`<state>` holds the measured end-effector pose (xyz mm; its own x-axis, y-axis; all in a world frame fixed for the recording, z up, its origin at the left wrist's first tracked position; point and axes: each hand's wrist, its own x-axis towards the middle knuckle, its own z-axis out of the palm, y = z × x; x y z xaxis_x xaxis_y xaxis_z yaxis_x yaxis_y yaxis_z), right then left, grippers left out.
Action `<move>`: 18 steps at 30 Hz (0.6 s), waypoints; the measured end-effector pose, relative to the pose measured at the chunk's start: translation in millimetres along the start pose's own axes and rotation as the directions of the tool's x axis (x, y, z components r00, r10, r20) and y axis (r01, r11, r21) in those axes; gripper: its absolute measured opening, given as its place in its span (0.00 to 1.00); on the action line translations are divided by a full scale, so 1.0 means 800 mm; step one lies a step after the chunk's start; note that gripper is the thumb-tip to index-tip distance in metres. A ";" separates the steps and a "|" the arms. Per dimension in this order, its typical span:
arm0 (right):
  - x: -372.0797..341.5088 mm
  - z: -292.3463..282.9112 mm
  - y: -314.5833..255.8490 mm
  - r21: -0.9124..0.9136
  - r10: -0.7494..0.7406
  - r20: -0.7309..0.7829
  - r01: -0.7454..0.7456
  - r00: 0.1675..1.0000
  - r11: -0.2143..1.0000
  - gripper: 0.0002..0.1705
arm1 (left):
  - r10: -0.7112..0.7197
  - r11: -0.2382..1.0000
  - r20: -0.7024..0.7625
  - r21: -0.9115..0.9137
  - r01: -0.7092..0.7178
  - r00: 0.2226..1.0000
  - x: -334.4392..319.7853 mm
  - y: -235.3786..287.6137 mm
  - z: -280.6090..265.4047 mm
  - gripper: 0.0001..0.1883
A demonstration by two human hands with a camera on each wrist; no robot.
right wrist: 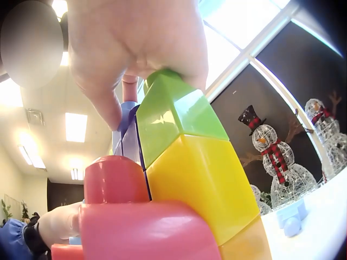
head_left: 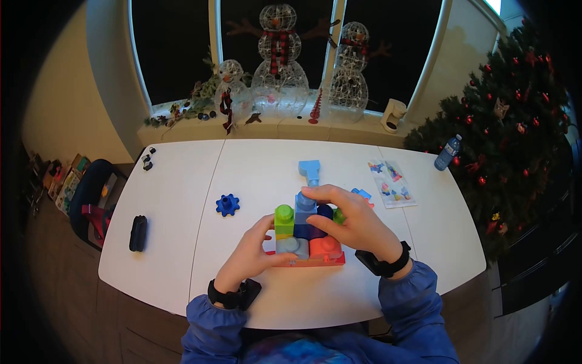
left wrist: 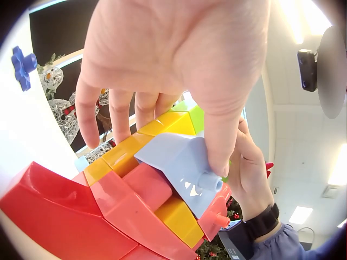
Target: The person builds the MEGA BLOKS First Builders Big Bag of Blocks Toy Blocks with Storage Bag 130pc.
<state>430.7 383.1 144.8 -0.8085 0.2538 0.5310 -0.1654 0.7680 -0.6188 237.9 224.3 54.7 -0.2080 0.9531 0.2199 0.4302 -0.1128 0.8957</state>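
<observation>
A toy building-block structure stands near the table's front, on a red base (head_left: pixel 315 262). My left hand (head_left: pixel 250 253) grips its left side, the thumb on a grey-blue block (left wrist: pixel 181 162) and the other fingers behind. Yellow blocks (left wrist: pixel 127 154) run under that block. My right hand (head_left: pixel 354 223) pinches a light blue block (head_left: pixel 305 213) at the structure's top, between thumb and fingers. Lime green block (head_left: pixel 284 222) stands left of it, and an orange-red block (head_left: pixel 325 246) sits in front. In the right wrist view, another green block (right wrist: pixel 179 108) caps a yellow block (right wrist: pixel 200 179), beneath my right palm.
Beyond the structure lies a light blue piece (head_left: pixel 309 170). A blue gear-shaped piece (head_left: pixel 228 205) and a black case (head_left: pixel 138 233) are to the left. On the right are a picture sheet (head_left: pixel 394 185) and a water bottle (head_left: pixel 447 152). Small black items (head_left: pixel 147 160) lie far left.
</observation>
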 end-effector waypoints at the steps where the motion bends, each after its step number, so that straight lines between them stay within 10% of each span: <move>1: 0.000 -0.006 -0.002 0.024 0.015 0.016 -0.016 1.000 1.000 0.23 | -0.001 1.000 -0.001 0.003 0.001 1.000 0.000 0.000 -0.001 0.44; 7: -0.021 -0.052 0.051 -0.193 0.308 -0.278 -0.367 0.910 0.910 0.25 | 0.013 1.000 -0.008 0.015 -0.013 1.000 0.000 -0.001 0.001 0.43; 11: -0.050 -0.065 0.148 -0.591 0.482 -0.204 -0.499 0.852 0.634 0.28 | 0.002 1.000 -0.002 0.010 -0.002 1.000 0.000 0.000 0.000 0.43; 18: -0.053 -0.046 0.208 -0.753 0.665 -0.233 -0.564 0.710 0.339 0.28 | 0.013 1.000 -0.008 0.007 -0.013 1.000 -0.001 0.000 0.000 0.42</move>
<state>458.3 521.7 40.7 -0.5524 0.8275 0.1007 0.8254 0.5599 -0.0731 238.0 223.2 54.4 -0.2098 0.9491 0.2351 0.4392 -0.1233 0.8899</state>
